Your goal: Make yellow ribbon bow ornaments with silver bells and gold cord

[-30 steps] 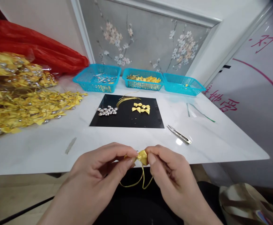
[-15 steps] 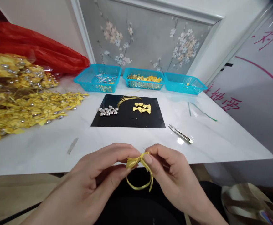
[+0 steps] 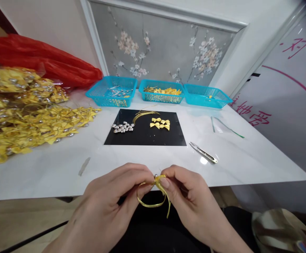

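Between my hands, just off the table's front edge, is a yellow ribbon (image 3: 153,205) that hangs in a loop with one loose end. My left hand (image 3: 113,198) pinches its left part, and the fingers cover most of what they hold. My right hand (image 3: 186,191) pinches the ribbon near the knot. A small silver bead (image 3: 156,175) shows between the fingertips. Beyond my hands lies a black mat (image 3: 142,137) with silver beads (image 3: 123,127) on the left, gold cords (image 3: 145,113) at the back and several yellow bows (image 3: 160,123) on the right.
Silver snips (image 3: 203,153) lie right of the mat. Three blue baskets (image 3: 112,102) (image 3: 163,98) (image 3: 208,101) line the wall. A heap of yellow bow strings (image 3: 42,123) and a red bag (image 3: 45,63) fill the left. A clear bag (image 3: 223,126) is at right.
The fingers of my left hand have closed further over the bow, hiding its yellow wing. A silver bead now shows at the knot, and the ribbon loop has shifted slightly left.
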`<move>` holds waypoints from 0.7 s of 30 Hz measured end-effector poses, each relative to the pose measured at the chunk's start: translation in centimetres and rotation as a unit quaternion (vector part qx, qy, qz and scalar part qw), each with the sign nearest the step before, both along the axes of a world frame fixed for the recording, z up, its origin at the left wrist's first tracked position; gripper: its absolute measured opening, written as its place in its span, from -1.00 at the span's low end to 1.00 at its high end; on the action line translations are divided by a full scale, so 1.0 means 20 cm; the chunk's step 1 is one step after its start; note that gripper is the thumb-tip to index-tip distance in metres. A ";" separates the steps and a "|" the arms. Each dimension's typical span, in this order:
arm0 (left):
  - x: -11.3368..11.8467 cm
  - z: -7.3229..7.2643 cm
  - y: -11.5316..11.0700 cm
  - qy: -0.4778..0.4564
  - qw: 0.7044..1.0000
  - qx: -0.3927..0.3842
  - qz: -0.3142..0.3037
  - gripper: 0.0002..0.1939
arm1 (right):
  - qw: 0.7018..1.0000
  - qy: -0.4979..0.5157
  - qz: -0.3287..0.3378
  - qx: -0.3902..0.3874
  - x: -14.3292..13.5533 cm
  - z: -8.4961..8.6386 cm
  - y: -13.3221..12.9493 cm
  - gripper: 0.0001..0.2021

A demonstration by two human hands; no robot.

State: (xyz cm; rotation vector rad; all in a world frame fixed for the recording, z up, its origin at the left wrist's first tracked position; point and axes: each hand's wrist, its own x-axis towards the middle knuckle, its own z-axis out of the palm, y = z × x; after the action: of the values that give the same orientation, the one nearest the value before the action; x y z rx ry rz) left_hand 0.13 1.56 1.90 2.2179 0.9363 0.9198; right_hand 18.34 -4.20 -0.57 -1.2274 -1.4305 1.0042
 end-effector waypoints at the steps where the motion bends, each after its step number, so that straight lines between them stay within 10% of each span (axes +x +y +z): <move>1: 0.00 0.00 0.00 0.003 1.000 -0.002 0.000 -0.86 | 1.000 0.001 0.001 -0.001 0.00 0.00 0.00 -0.71; 21: 0.00 -0.01 0.00 -0.012 0.999 -0.029 0.010 -0.79 | 0.997 -0.078 0.011 0.002 0.03 0.08 0.02 -0.83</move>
State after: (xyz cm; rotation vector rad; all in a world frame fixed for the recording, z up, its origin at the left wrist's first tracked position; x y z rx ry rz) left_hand 0.19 1.52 1.75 2.1482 0.9645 0.9141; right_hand 18.98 -3.76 1.03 -1.3130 -1.5688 0.9377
